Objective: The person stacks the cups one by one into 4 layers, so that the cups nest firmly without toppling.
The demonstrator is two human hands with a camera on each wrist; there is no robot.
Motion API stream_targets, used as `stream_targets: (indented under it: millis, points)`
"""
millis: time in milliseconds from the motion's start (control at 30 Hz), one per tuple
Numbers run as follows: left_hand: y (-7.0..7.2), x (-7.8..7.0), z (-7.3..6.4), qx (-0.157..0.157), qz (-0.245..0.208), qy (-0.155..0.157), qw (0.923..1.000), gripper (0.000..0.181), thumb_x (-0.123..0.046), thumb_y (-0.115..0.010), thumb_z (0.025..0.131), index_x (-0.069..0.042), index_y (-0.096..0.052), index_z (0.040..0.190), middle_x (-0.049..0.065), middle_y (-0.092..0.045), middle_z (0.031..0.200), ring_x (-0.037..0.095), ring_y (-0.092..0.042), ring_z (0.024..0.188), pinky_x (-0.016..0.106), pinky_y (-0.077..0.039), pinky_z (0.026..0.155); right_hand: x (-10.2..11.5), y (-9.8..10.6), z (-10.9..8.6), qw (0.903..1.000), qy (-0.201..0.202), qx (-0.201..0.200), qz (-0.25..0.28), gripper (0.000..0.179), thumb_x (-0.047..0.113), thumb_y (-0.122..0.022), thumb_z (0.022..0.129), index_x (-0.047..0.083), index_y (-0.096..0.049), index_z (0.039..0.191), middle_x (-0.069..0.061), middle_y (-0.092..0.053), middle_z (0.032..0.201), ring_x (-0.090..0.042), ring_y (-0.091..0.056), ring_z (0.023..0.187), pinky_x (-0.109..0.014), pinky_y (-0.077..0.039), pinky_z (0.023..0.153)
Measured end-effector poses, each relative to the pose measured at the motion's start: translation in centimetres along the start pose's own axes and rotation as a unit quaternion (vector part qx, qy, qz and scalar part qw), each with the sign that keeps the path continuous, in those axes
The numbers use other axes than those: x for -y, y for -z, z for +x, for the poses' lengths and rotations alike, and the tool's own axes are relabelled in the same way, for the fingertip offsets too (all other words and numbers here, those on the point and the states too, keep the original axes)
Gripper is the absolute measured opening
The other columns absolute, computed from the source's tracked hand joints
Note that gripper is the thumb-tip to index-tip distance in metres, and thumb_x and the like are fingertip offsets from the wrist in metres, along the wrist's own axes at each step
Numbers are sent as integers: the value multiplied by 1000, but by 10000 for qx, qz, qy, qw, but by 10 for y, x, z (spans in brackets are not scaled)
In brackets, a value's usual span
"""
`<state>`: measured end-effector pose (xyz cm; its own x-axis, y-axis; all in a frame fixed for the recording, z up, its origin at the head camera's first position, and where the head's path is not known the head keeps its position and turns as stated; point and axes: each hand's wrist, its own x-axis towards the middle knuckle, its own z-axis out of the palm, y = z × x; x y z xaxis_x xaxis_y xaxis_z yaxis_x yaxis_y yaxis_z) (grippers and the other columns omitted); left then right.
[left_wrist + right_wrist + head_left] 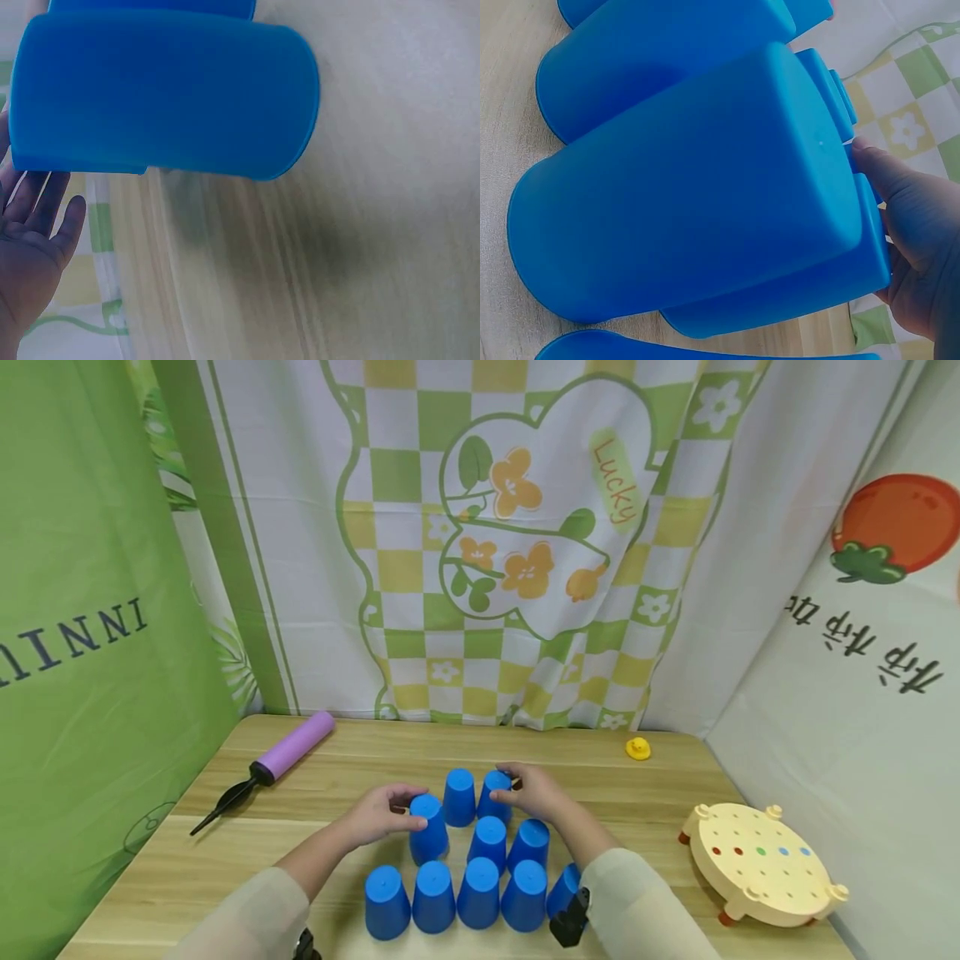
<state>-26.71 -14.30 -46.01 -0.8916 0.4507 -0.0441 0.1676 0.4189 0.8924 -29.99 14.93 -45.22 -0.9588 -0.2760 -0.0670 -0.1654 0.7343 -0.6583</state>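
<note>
Several upside-down blue cups stand in rows on the wooden table. My left hand (381,814) holds one blue cup (429,833) at the left end of the middle row, thumb on its near side and fingers behind. Whether that cup touches the table I cannot tell. At the back row, my right hand (534,791) grips the right-hand cup (495,800) near its top. Another cup (459,797) stands just left of it. In the right wrist view, a nearer cup (682,187) hides much of the one my right hand (919,240) holds.
A front row of blue cups (478,893) lies nearest me, its right end partly covered by my right wrist's camera. A purple hand pump (296,747) lies at the left. On the right are a yellow duck (638,748) and a round cream pegboard (761,860) on short legs.
</note>
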Motion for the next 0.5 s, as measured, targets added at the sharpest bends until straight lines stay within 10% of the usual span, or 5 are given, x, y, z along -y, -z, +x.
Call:
stream_targets:
  millis: [500]
  points:
    - [11, 2, 19, -1078, 4, 391, 9934, 58, -27, -76, 86, -3, -57, 135, 17, -63, 127, 32, -60, 116, 41, -56, 90, -11, 18, -19, 9987, -125, -312, 373, 59, 33, -68, 92, 12, -48, 144, -18, -57, 137, -37, -57, 122, -52, -52, 95]
